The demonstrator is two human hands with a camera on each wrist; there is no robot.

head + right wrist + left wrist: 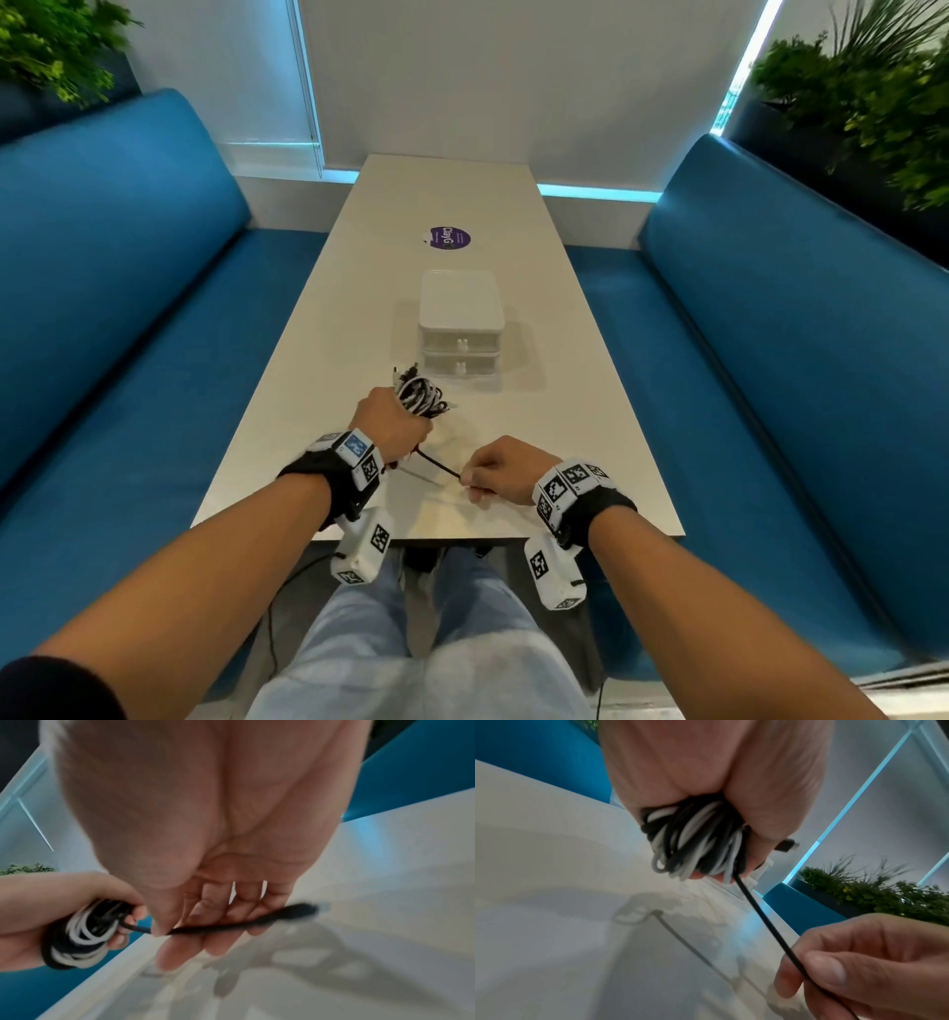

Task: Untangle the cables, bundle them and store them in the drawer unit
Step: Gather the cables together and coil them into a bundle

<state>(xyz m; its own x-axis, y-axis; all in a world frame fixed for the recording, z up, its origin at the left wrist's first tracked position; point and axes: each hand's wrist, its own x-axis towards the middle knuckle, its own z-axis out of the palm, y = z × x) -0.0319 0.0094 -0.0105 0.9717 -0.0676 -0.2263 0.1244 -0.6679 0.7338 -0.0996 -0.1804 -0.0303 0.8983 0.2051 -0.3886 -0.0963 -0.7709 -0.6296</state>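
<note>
Down the middle of the head view runs the long pale table [359, 318], flanked on both sides of the frame by blue benches [118, 288], with leafy plants [868, 97] in the upper corners. At frame centre sits the white drawer unit [460, 324], two drawers stacked, both closed, each with a small white knob facing the person. Just behind it lies a round purple sticker [450, 238].

Now the hands, low in the frame over the table's near end. The left hand [391, 427] is wrapped tight around the cable bundle [422, 398], a coil of black and white loops, fingers curled right round it, and the coil pokes out of the fist towards the drawer unit, just short of it. In the left wrist view a dark connector [786, 845] peeps out past the thumb.

One black cable [436, 465] runs taut from that fist towards the lower right, and the right hand [506, 475] has it: thumb and forefinger pinch the strand, the other fingers loosely spread beneath. In the right wrist view its blurred plug end [302, 908] sticks out past those fingers.
</note>
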